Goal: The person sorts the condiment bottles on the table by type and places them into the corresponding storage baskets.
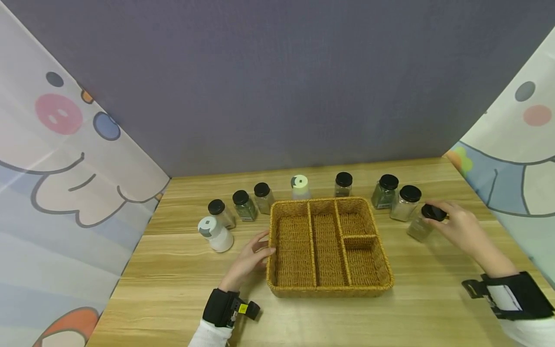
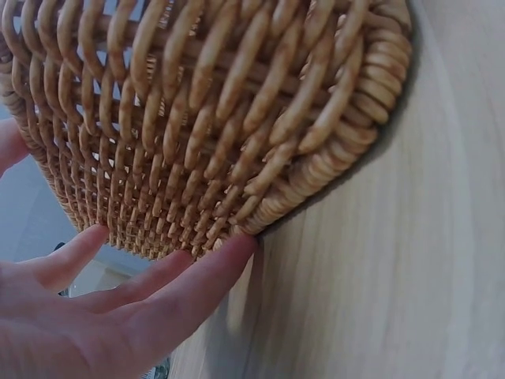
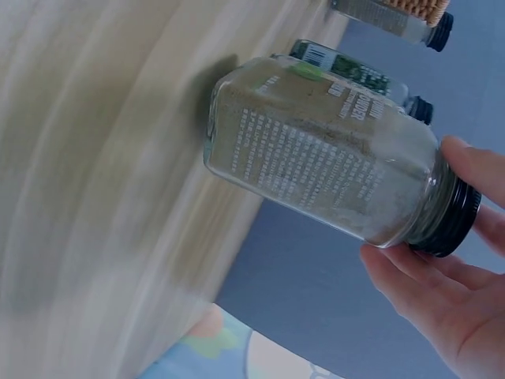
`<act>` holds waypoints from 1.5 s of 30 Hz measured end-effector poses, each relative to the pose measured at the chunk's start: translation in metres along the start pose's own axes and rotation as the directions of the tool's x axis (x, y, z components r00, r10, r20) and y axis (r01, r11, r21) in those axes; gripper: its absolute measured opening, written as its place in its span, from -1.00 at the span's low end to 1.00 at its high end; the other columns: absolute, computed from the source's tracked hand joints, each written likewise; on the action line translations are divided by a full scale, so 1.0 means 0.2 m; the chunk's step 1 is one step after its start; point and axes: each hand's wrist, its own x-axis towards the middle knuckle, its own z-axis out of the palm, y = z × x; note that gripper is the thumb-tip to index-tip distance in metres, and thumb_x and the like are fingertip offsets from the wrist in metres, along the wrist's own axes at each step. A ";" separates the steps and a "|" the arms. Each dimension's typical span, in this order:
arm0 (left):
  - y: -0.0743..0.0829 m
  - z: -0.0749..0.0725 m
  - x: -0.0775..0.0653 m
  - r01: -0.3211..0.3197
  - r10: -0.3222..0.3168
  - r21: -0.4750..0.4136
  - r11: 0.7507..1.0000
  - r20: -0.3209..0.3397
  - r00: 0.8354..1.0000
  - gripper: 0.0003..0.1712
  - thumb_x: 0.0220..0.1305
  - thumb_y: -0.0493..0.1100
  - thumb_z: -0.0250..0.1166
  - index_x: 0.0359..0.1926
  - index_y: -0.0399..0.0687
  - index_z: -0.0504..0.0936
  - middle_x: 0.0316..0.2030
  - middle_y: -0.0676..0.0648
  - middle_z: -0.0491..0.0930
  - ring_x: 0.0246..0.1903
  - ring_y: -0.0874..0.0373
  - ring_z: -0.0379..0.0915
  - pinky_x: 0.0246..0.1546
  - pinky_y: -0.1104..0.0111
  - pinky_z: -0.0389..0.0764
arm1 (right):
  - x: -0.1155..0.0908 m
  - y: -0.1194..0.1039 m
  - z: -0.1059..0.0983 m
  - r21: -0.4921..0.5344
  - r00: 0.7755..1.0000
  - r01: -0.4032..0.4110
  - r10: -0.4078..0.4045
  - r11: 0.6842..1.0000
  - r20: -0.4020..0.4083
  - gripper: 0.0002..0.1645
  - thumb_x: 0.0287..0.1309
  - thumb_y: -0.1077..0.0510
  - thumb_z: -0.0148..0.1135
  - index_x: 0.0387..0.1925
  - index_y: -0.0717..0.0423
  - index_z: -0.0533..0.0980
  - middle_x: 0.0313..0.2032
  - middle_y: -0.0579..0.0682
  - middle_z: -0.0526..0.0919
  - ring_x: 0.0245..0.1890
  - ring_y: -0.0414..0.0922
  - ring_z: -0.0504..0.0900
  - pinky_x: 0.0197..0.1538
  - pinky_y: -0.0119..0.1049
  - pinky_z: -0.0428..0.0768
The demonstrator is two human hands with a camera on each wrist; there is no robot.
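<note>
Pinching the jar (image 3: 316, 158) around its black lid (image 3: 452, 219), the right hand (image 1: 458, 230) probably used this narrower top for a sure hold; the jar's body lay below the fingers, to the right of the basket (image 1: 329, 292). The left hand (image 1: 247, 260), fingers extended, touched the basket's left wall, perhaps for steadying it.
</note>
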 end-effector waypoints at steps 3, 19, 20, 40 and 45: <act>0.00 0.00 0.00 0.005 -0.005 0.003 1.000 -0.001 1.000 -0.22 0.12 -0.07 0.22 0.31 -0.04 0.07 0.15 -0.34 0.22 0.03 -0.08 0.31 -0.12 0.19 0.51 | 0.00 -0.02 -0.02 -0.002 1.000 0.021 -0.021 1.000 -0.021 -0.51 -0.13 0.30 0.31 -0.11 0.46 0.41 -0.24 0.46 0.45 -0.42 0.29 0.48 -0.49 0.07 0.45; -0.02 -0.01 0.00 -0.027 0.027 0.014 1.000 0.018 0.999 -0.17 0.10 0.01 0.22 0.31 -0.07 0.05 0.14 -0.36 0.22 -0.01 -0.03 0.35 -0.15 0.21 0.52 | 0.08 -0.16 -0.10 -0.036 0.990 0.129 -0.131 0.991 -0.054 -0.47 -0.21 0.32 0.35 -0.09 0.37 0.45 -0.22 0.38 0.50 -0.42 0.18 0.51 -0.58 -0.15 0.41; -0.02 -0.01 0.00 -0.033 0.033 0.018 0.999 0.021 0.999 -0.17 0.10 0.01 0.21 0.31 -0.09 0.04 0.14 -0.37 0.22 -0.01 -0.04 0.35 -0.15 0.21 0.52 | 0.08 -0.17 -0.10 -0.035 0.988 0.142 -0.144 0.989 -0.061 -0.47 -0.23 0.32 0.36 -0.10 0.37 0.46 -0.21 0.38 0.50 -0.39 0.20 0.51 -0.56 -0.13 0.43; -0.03 -0.01 0.01 -0.016 0.016 -0.006 1.000 0.020 1.000 -0.13 0.05 0.07 0.24 0.31 -0.03 0.05 0.15 -0.36 0.21 0.00 -0.09 0.34 -0.14 0.18 0.52 | 0.23 -0.32 -0.16 0.015 0.946 0.318 -0.317 0.948 -0.069 -0.42 -0.29 0.36 0.37 -0.07 0.32 0.45 -0.18 0.24 0.54 -0.43 -0.01 0.55 -0.45 -0.22 0.49; -0.10 -0.04 0.06 0.019 -0.018 -0.030 0.999 0.031 0.999 -0.09 -0.03 0.12 0.29 0.31 0.09 0.07 0.15 -0.25 0.23 -0.02 -0.01 0.37 -0.15 0.22 0.53 | 0.27 -0.36 -0.15 0.022 0.949 0.314 -0.313 0.949 -0.033 -0.41 -0.26 0.31 0.38 -0.05 0.27 0.46 -0.16 0.23 0.53 -0.46 -0.07 0.53 -0.47 -0.23 0.47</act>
